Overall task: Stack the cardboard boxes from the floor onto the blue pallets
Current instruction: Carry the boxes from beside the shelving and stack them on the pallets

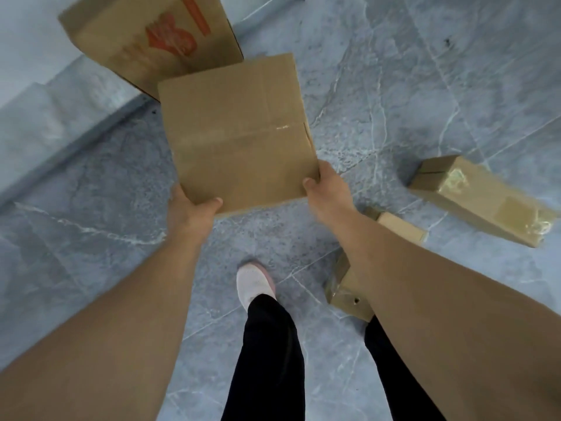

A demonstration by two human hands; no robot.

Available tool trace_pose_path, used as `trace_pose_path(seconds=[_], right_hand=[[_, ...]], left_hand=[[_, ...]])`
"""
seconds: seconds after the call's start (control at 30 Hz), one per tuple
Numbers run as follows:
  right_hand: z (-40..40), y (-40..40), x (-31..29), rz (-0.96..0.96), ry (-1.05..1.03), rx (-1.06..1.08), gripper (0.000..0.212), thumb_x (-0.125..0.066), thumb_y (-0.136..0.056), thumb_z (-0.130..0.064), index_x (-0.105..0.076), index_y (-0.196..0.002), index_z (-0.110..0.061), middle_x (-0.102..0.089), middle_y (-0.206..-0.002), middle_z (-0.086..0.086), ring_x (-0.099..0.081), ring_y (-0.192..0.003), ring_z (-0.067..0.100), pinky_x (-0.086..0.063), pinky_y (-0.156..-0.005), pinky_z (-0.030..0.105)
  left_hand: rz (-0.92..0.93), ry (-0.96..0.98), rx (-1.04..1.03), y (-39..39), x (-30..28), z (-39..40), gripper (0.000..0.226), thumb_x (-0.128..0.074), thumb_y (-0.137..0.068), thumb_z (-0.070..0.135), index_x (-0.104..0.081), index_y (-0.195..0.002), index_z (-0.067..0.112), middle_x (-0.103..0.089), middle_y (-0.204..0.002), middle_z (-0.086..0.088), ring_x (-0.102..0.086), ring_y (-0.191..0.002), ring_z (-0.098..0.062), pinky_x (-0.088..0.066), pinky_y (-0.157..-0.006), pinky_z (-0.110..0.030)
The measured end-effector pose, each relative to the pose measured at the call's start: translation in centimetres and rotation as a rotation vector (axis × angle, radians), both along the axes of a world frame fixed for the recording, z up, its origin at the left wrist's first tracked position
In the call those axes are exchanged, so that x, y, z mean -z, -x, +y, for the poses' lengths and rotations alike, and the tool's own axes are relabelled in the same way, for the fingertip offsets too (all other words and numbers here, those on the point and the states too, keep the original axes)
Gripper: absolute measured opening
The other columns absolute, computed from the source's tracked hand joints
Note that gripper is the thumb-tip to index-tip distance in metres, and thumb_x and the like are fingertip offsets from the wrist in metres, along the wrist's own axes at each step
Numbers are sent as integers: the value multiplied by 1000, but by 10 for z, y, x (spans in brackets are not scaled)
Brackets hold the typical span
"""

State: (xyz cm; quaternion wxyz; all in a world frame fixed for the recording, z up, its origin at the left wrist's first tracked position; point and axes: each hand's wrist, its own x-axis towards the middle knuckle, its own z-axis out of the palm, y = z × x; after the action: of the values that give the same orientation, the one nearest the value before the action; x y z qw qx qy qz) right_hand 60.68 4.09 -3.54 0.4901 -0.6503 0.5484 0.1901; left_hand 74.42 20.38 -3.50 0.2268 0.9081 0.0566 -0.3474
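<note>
A plain brown cardboard box [239, 132] with a taped seam is held up in front of me, above the floor. My left hand [189, 208] grips its near left corner, thumb on top. My right hand [326, 189] grips its near right corner, thumb on top too. A larger cardboard box with orange print [148, 38] stands behind it at the top left. A long taped box [482, 199] lies on the floor at the right. Two smaller boxes [400, 226] [346, 290] lie partly hidden under my right forearm. No blue pallet is in view.
The floor is grey marble-patterned tile [394, 86]. A pale wall with a grey skirting [45, 117] runs along the left. My leg in black trousers and a light shoe [255, 281] stand on the tiles below the held box.
</note>
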Motion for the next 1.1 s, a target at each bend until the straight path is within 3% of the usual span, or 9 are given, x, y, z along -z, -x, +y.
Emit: trace_pose_path(seconds=[0.13, 0.23, 0.37, 0.47, 0.6, 0.77, 0.9, 1.1], right_hand=[[-22, 22, -54, -9, -4, 21, 41, -41, -94, -18, -37, -134, -15, -54, -125, 14, -52, -111, 34, -40, -84, 36], [-43, 43, -108, -32, 30, 38, 41, -41, -94, -18, -39, -134, -13, -54, -125, 13, -52, -110, 32, -34, -77, 31], [-65, 78, -189, -76, 61, 70, 32, -41, -94, -19, -44, -126, -14, -56, -103, 6, -48, -85, 22, -31, -64, 29], [-82, 104, -251, -101, 96, 73, 21, -40, -95, -20, -46, -115, -17, -50, -85, -2, -46, -78, 21, -28, -53, 29], [-101, 141, -327, -144, 142, 79, 31, -40, -96, -20, -44, -126, -13, -53, -107, 4, -51, -93, 25, -35, -73, 30], [-110, 195, -397, -178, 195, 162, 14, -41, -96, -20, -44, -110, -16, -48, -96, 1, -55, -101, 29, -32, -69, 29], [-110, 237, -445, -250, 237, 297, 35, -40, -97, -18, -41, -131, -13, -54, -128, 10, -52, -113, 29, -37, -81, 30], [-103, 313, -504, -232, 343, 473, 48, -38, -98, -22, -29, -144, -17, -45, -142, 6, -46, -125, 28, -37, -98, 35]], left_hand=[[26, 63, -20, 23, -58, -18, 58, -73, -74, 14, -46, -126, 11, -58, -121, -7, -57, -111, -27, -43, -88, -31], [54, 111, -27, 41, -116, -42, 72, -71, -77, 16, -35, -139, 14, -50, -135, -4, -51, -121, -25, -41, -100, -35], [62, 202, -23, 68, -202, -69, 80, -69, -80, 19, -23, -146, 23, -41, -144, -1, -44, -128, -21, -35, -106, -34], [50, 251, -11, 91, -266, -87, 86, -68, -82, 20, -15, -149, 24, -33, -150, 0, -37, -134, -20, -29, -107, -31], [41, 303, 21, 124, -342, -110, 85, -67, -83, 21, -14, -149, 24, -33, -150, -1, -37, -134, -21, -29, -112, -36], [6, 356, 71, 169, -416, -129, 76, -68, -82, 22, -26, -145, 22, -45, -141, -2, -47, -124, -23, -38, -105, -38], [-6, 410, 175, 203, -457, -140, 59, -64, -84, 22, -38, -137, 21, -54, -131, -2, -53, -111, -18, -42, -97, -35], [25, 524, 392, 255, -500, -163, 62, -61, -87, 16, -34, -142, 16, -50, -136, -3, -49, -119, -20, -38, -100, -33]])
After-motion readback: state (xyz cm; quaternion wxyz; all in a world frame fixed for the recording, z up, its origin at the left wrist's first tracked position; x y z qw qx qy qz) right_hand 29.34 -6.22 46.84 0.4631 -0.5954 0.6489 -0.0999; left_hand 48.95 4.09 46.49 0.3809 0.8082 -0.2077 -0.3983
